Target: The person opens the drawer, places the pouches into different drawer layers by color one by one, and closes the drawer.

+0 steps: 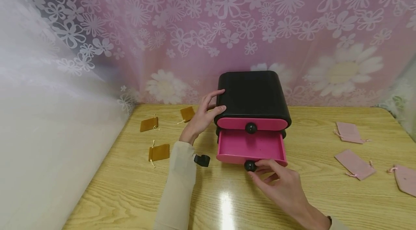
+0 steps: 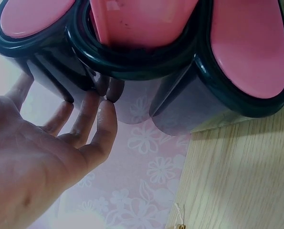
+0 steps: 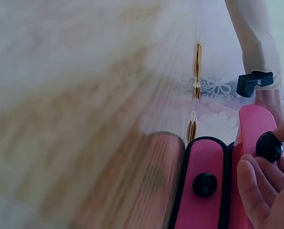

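Black and glossy, the cabinet (image 1: 251, 91) stands on the counter (image 1: 130, 197), its pink middle drawer (image 1: 237, 144) pulled out toward six o'clock. The right hand (image 1: 284, 186) pinches that drawer's round knob (image 1: 250, 165); the left hand (image 1: 202, 118), fingers apart, touches the cabinet at nine o'clock. Brown pouches (image 1: 161, 152) lie toward eight o'clock, pink pouches (image 1: 355, 164) toward four.

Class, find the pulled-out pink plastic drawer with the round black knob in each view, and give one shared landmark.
Head: the pulled-out pink plastic drawer sits right of centre, below the middle.
Left wrist: top centre, cut by the edge.
Right wrist: lower right, its round black knob between right-hand fingers.
Shared landmark: the rounded black cabinet.
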